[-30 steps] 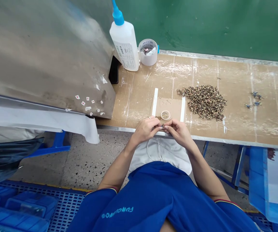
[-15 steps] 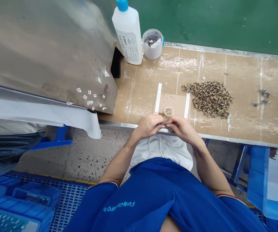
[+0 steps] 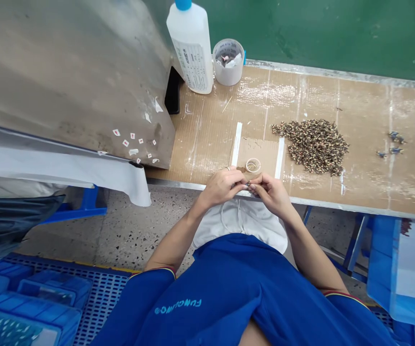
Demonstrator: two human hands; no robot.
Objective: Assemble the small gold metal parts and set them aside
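My left hand (image 3: 223,186) and my right hand (image 3: 270,191) meet at the near edge of the bench, fingertips pinched together. Between them is a small dark part (image 3: 248,184), mostly covered by the fingers; its kind is too small to tell. Just beyond the fingertips, a small round clear cup (image 3: 253,165) with a thin pale strand in it stands on a cardboard pad (image 3: 260,146) flanked by white tape strips. To the right lies a large heap of tiny dark and yellowish pieces (image 3: 315,146).
A white bottle with a blue cap (image 3: 193,53) and a tape-roll tub with scraps (image 3: 228,67) stand at the back. A black phone-like object (image 3: 173,91) leans by the metal box (image 3: 85,72) at left. Several small bluish figures (image 3: 396,150) lie far right. Blue crates (image 3: 30,312) sit low left.
Both hands stay at the bench edge, fingertips pinching, with only slight finger movement around the small part. The whole view has shifted slightly.
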